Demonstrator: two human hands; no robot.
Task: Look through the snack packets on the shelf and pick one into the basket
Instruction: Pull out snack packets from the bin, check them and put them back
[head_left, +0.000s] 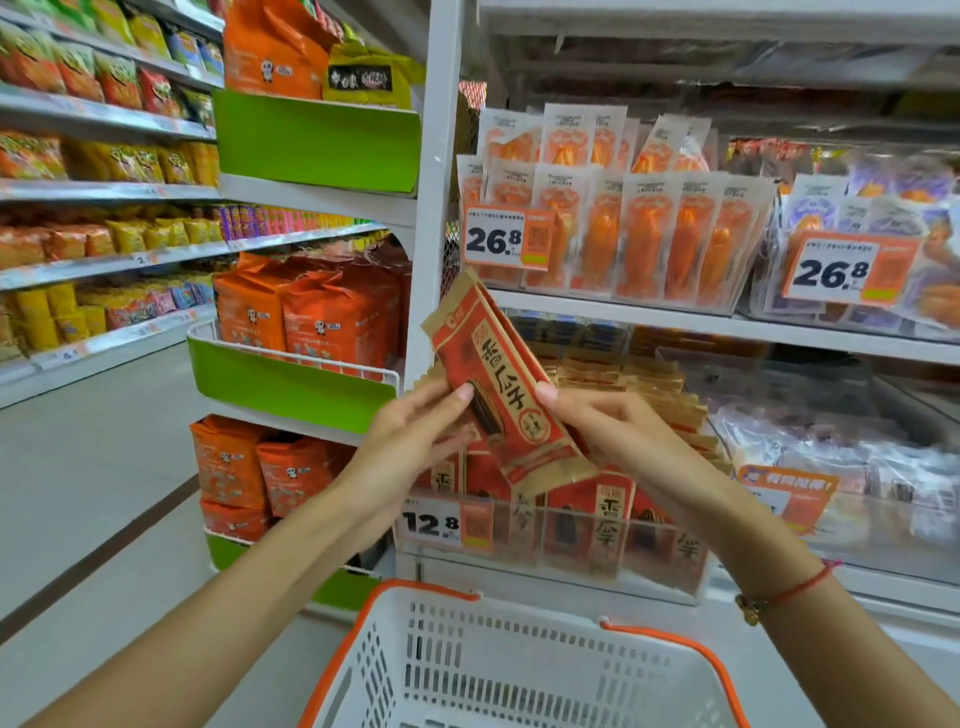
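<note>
Left hand (410, 441) and right hand (613, 431) grip flat, crinkle-edged red-and-tan packet (498, 384)

The white plastic basket with orange rim (524, 670) is running off the bottom edge, its floor unseen. The red-and-tan paper snack packet (498, 384) is covering part of the row of matching packets (597, 509) behind it. The pale bagged goods on the right shelf (841, 457) are blurring beyond reading.

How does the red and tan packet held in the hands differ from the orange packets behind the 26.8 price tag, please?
The red and tan paper packet is opaque, tilted and held by both hands; the clear-windowed orange packets stand upright in rows on the upper shelf, untouched. The held packet bears large dark characters; the orange ones show their contents. Both are long and narrow.
</note>
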